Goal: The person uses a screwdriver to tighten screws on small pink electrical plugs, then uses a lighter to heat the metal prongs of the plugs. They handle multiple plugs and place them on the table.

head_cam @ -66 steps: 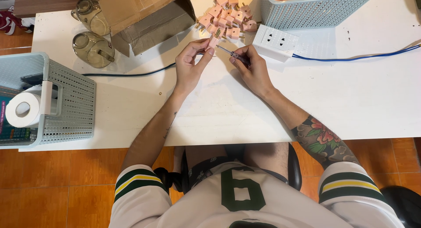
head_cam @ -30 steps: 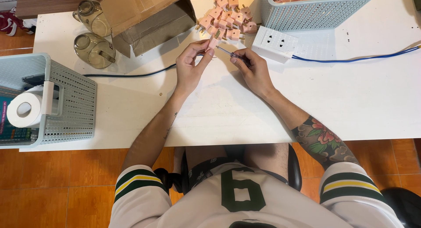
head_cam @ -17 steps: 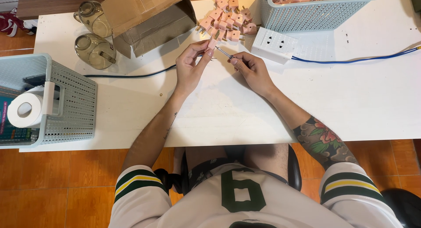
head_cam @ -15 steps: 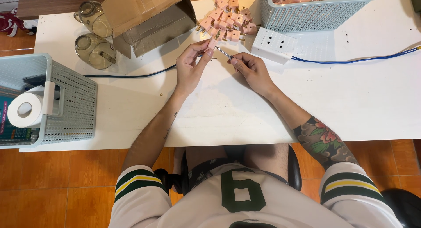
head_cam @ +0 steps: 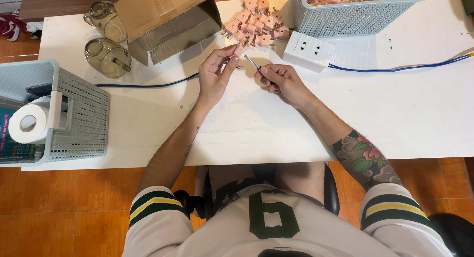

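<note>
At the far left a grey basket (head_cam: 74,113) holds a paper roll (head_cam: 28,124). Further along stand two glass jars (head_cam: 106,57) and an open carton (head_cam: 170,20). Over the middle of the white bench (head_cam: 405,113) the left hand (head_cam: 216,76) pinches a pink plug (head_cam: 240,50) between thumb and fingers, held above the bench. It looks light, rigid and small (likely smooth plastic, so a firm pinch on the body, clear of the metal prongs, seems best). The right hand (head_cam: 281,81) has its fingers closed on a thin screwdriver (head_cam: 252,63), tip at the plug. Just beyond lies a heap of plugs (head_cam: 254,22), then a white socket block (head_cam: 310,50) with a blue cable (head_cam: 395,68), and a second basket (head_cam: 355,15) of plugs.
</note>
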